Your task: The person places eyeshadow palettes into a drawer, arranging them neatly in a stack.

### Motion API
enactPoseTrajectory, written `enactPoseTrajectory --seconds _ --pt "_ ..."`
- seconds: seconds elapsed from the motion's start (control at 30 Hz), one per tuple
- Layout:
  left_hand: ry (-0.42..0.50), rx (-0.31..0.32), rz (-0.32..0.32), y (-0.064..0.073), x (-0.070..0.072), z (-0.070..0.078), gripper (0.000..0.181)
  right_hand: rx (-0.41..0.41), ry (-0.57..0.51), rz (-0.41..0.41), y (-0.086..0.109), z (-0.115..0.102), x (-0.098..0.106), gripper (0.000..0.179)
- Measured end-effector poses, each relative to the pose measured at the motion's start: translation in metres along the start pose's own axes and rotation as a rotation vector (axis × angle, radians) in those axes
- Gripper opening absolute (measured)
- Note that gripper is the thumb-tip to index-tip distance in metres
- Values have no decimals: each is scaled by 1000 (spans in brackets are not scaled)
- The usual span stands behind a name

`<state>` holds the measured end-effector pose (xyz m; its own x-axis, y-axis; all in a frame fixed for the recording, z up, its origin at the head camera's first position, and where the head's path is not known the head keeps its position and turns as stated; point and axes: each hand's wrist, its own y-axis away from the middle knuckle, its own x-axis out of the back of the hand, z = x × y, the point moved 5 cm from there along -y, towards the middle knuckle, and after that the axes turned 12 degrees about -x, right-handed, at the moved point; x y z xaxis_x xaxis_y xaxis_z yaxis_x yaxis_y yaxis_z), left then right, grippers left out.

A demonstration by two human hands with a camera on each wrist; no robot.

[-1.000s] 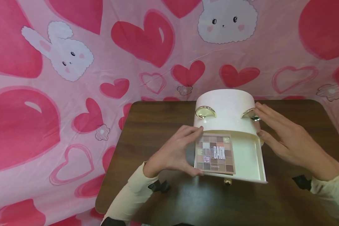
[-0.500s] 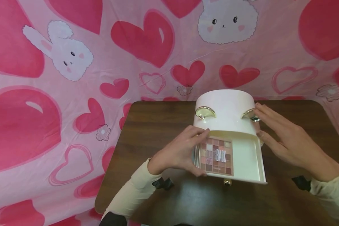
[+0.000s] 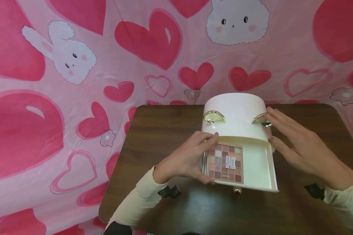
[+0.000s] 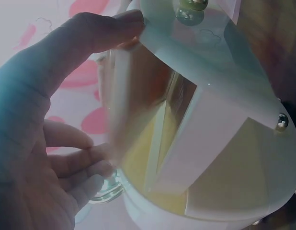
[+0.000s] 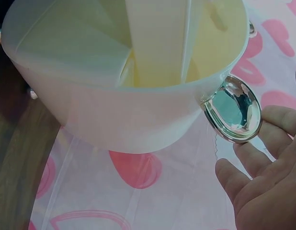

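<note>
A white, rounded drawer box point(image 3: 238, 109) stands on the table with its drawer point(image 3: 257, 168) pulled out. In the drawer's left half lies an eyeshadow palette point(image 3: 226, 163) lettered "BACK" over a grid of shades. My left hand point(image 3: 183, 160) grips the palette by its left end, fingers at the far edge and thumb at the near edge. The left wrist view has thumb and fingers of the hand point(image 4: 52, 120) spread across that end. My right hand point(image 3: 303, 147), fingers extended, rests against the box's right side; in the right wrist view its fingertips touch a gold handle point(image 5: 234, 110).
The box stands toward the back of a dark wooden table point(image 3: 161, 130). Another gold handle point(image 3: 213, 117) is on its left side, and a small gold knob point(image 3: 237, 190) is on the drawer's front. Pink cloth point(image 3: 141, 49) with hearts and rabbits hangs behind.
The left hand has moved slightly right with the palette, which has settled flatter inside the drawer, exposing the drawer's left wall. The right hand has stayed put.
</note>
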<state>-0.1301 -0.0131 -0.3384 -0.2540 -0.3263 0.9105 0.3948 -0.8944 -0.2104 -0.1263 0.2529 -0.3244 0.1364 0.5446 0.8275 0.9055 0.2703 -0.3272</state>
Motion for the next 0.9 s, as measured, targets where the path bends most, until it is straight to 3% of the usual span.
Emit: enactPoseTrajectory --seconds 0.3,0.43,0.53,0.67,0.77,0.9 --pt "39 9 30 3 3 6 107 -15 -2 -12 2 -1 1 69" --pt "25 -24 58 3 2 12 101 -20 1 -17 2 -1 0 70" --pt "33 -88 112 1 1 18 93 -11 -3 -12 2 -1 0 69" --pt "38 -231 218 -1 1 31 81 -9 0 -10 2 0 -1 70" --pt "-24 -348 299 1 -1 42 73 -18 1 -16 2 1 -1 70" --pt "-127 -455 360 2 -7 59 55 -22 -4 -22 1 2 -1 70"
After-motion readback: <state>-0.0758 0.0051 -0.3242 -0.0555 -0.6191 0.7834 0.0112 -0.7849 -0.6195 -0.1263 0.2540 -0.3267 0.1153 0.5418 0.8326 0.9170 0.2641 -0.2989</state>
